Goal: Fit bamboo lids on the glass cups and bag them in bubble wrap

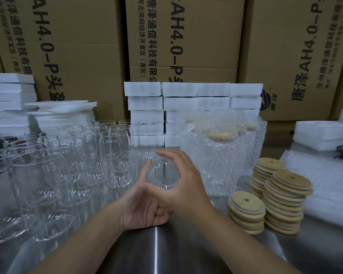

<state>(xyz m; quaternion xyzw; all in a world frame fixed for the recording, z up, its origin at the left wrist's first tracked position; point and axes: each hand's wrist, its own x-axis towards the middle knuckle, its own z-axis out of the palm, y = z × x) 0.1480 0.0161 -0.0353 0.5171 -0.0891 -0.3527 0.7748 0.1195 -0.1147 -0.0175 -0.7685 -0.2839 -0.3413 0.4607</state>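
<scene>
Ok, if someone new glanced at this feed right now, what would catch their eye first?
Dead centre, two hands hold one bare glass cup: the left hand from below, the right hand curled round it. Stacks of bamboo lids stand to the right, a crowd of empty glasses to the left, and bubble-wrapped cups with lids on just behind.

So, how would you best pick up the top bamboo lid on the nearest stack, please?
I'd pinch the top bamboo lid by its rim, on opposite edges, from above: it lies flat on its stack, so only the thin edge is free.
</scene>
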